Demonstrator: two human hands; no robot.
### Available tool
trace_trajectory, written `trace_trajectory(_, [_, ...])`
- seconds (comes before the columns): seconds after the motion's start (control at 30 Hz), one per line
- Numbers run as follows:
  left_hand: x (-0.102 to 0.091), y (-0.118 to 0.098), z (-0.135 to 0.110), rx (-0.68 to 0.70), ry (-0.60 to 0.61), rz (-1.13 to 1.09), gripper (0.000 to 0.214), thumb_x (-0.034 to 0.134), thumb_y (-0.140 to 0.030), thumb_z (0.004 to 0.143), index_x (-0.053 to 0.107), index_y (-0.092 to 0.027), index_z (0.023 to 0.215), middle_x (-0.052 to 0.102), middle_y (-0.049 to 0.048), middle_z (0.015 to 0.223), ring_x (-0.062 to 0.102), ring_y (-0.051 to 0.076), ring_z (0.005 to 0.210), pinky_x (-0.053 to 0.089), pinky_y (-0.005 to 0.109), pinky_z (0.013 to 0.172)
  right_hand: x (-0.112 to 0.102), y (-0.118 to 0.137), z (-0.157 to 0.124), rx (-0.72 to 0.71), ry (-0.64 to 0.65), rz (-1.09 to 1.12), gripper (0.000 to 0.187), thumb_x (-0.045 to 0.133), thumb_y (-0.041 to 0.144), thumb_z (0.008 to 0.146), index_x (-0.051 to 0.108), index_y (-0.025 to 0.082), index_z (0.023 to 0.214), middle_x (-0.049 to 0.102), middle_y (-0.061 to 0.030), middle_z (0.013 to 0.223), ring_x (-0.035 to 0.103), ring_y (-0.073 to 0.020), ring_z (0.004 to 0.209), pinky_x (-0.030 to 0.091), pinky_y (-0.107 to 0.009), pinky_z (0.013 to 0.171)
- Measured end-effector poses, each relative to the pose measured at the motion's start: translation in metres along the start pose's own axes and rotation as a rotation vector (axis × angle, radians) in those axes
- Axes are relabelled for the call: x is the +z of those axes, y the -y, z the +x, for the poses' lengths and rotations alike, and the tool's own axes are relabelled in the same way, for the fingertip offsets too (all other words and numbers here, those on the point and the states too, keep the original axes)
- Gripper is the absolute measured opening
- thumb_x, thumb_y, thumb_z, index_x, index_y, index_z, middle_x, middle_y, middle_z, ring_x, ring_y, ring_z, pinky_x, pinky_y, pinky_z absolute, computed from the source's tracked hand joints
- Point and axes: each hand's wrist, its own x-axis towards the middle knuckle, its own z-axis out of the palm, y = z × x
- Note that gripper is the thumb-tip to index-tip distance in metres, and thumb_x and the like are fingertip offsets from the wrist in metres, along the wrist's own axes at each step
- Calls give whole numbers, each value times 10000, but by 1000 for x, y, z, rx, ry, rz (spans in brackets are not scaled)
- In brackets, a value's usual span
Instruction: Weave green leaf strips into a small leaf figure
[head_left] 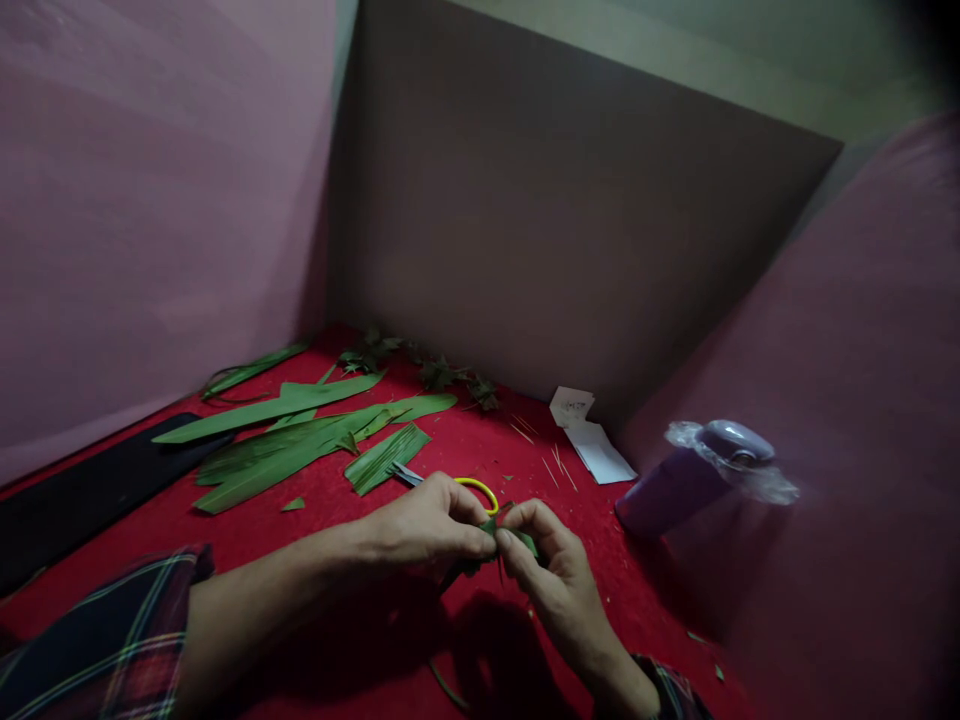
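Observation:
My left hand [442,522] and my right hand [551,565] meet low in the middle of the view, fingertips almost touching. Between them is a small folded piece of green leaf [527,542], pinched by the thumb and fingers of both hands. Most of the leaf is hidden behind the fingers. Just beyond my left hand lies a pair of scissors [480,492] with yellow handles, its blades pointing left and its middle covered by the hand. The blade tips rest by a cut, striped leaf piece [388,458].
Long green leaves [300,450] lie at the left, near a dark flat strip [90,490]. Leafy sprigs [442,373] line the back. Toothpicks [559,465] and white papers [600,452] are at the right, before a purple container [671,490] with plastic wrap. Walls enclose the red cloth [330,550].

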Motion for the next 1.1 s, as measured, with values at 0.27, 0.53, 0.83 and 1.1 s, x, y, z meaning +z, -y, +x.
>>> trace_trajectory(0.27, [0, 3, 4, -61, -123, -44, 123, 590, -226, 602, 630, -110, 606, 516, -28, 429, 343, 46, 333, 228, 188, 357, -16, 6, -4, -291, 17, -313, 281, 516, 196, 849, 455, 214, 1122, 609, -42, 905, 598, -159, 786, 481, -257, 684])
trace_trajectory(0.53, [-2, 5, 6, -75, -152, -69, 105, 594, -213, 598, 576, -133, 531, 430, -65, 342, 293, 41, 287, 199, 182, 325, -37, -9, -18, -672, -214, -921, 303, 482, 104, 858, 483, 189, 1148, 642, -93, 938, 638, -185, 829, 520, -287, 686])
trace_trajectory(0.83, [-5, 10, 8, -20, -116, -93, 126, 605, -225, 595, 567, -123, 531, 427, -59, 343, 317, 42, 291, 210, 172, 343, -41, -24, -30, -689, -452, -979, 192, 397, 151, 908, 541, 179, 1032, 674, -28, 694, 649, -138, 576, 498, -233, 552])
trace_trajectory(1.1, [-2, 7, 6, -3, -85, -88, 122, 602, -220, 578, 569, -120, 516, 443, -46, 338, 309, 41, 283, 203, 180, 347, -12, 3, -28, -311, -366, -512, 117, 450, 262, 896, 542, 198, 865, 628, 7, 659, 586, -111, 522, 448, -195, 500])
